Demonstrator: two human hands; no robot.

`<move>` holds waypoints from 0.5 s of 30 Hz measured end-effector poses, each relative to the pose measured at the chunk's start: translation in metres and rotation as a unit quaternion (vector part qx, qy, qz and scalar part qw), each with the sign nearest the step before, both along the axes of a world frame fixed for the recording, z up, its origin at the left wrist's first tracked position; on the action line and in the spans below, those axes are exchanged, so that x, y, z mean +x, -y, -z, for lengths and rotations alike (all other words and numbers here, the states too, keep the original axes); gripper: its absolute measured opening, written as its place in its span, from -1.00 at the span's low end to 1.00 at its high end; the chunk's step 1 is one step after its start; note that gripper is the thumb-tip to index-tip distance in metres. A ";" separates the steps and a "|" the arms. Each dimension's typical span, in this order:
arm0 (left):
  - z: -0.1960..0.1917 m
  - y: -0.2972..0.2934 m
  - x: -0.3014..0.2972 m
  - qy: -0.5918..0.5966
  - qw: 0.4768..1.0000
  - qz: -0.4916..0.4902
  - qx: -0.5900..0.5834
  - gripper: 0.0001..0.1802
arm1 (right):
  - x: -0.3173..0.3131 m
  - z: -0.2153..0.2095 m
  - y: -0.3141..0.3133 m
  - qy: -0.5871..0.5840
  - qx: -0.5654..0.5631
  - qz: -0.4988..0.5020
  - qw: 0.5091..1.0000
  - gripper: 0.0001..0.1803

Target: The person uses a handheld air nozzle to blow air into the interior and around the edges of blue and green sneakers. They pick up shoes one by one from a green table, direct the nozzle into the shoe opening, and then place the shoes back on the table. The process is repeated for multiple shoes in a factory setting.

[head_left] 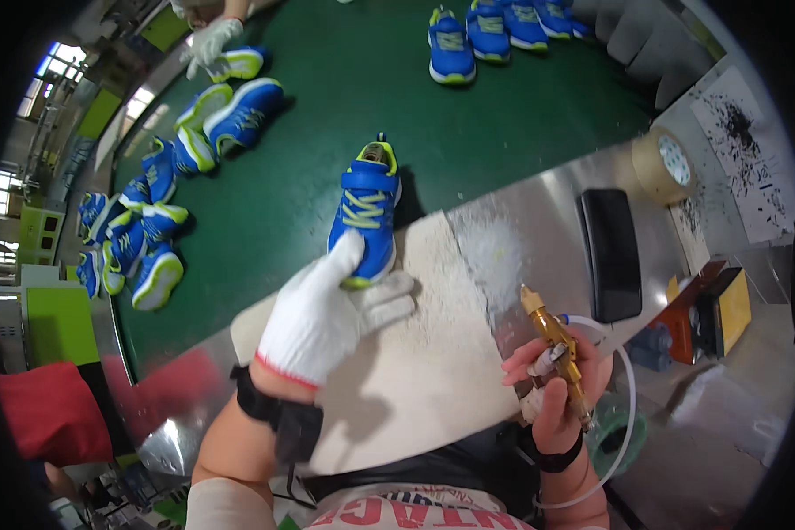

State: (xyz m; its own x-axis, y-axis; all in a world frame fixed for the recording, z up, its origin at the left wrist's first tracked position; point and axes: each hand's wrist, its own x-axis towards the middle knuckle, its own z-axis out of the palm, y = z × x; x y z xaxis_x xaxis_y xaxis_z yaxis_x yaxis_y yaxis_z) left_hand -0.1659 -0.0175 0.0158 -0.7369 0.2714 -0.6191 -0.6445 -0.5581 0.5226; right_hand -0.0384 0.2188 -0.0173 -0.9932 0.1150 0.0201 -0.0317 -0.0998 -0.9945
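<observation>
My left hand (314, 305), in a white knit glove, pinches the toe of a blue sneaker (371, 208). Its thumb lies on top of the toe and its fingers reach below and beside it. The sneaker has yellow-green laces, a strap and a lime collar, and its heel points away from me over the green belt. In my right hand (565, 371), whose fingers look bare, is a brass spray gun (552, 331). The nozzle points up and to the left, apart from the sneaker. A pale hose (629, 397) loops from the gun down past my wrist.
Several blue sneakers (157, 274) crowd the left of the green belt (327, 79); more (450, 53) stand at the far right. A co-worker's gloved hand (210, 44) touches one. Near me are a cream board (424, 389), a black phone-like slab (611, 256) and a tape roll (649, 168).
</observation>
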 end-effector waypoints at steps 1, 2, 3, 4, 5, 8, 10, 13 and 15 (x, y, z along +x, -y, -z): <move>0.008 0.004 -0.022 -0.015 0.999 0.025 -0.019 -0.54 | -0.006 0.006 0.001 0.005 -0.042 -0.002 0.999 -0.36; 0.011 0.000 -0.046 -0.054 0.997 0.042 -0.039 -0.53 | -0.010 0.011 0.000 0.001 -0.061 0.000 0.998 -0.39; 0.015 -0.004 -0.071 -0.090 0.992 0.055 -0.064 -0.53 | -0.015 0.011 0.000 0.015 -0.067 -0.005 0.998 -0.40; 0.035 -0.008 -0.105 -0.122 0.989 0.054 -0.064 -0.52 | -0.018 0.010 -0.001 0.029 -0.069 -0.008 0.997 -0.40; 0.050 -0.012 -0.141 -0.154 0.984 0.051 -0.068 -0.51 | -0.021 0.011 0.000 0.044 -0.074 -0.013 0.996 -0.40; 0.069 -0.020 -0.222 -0.201 0.914 0.136 -0.325 -0.47 | -0.023 0.016 0.006 0.064 -0.103 -0.012 0.993 -0.40; 0.061 -0.028 -0.247 -0.310 0.634 0.295 -0.644 -0.38 | -0.023 0.019 0.000 0.081 -0.102 -0.006 0.991 -0.40; 0.035 -0.020 -0.252 -0.394 0.373 0.242 -0.805 -0.41 | -0.021 0.021 -0.007 0.069 -0.104 -0.022 0.992 -0.42; 0.024 0.022 -0.258 -0.493 0.115 0.092 -0.857 -0.44 | -0.022 0.021 -0.009 0.062 -0.116 -0.032 0.991 -0.48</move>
State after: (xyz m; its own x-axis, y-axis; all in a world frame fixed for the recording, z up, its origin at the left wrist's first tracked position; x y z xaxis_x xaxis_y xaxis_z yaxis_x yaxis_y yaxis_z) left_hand -0.4243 -0.0394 -0.0084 -0.7583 0.4406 0.4805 0.2818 0.8862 -0.3679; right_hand -0.0606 0.2275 -0.0384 -0.9918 0.0391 -0.1213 0.1022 -0.3243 -0.9404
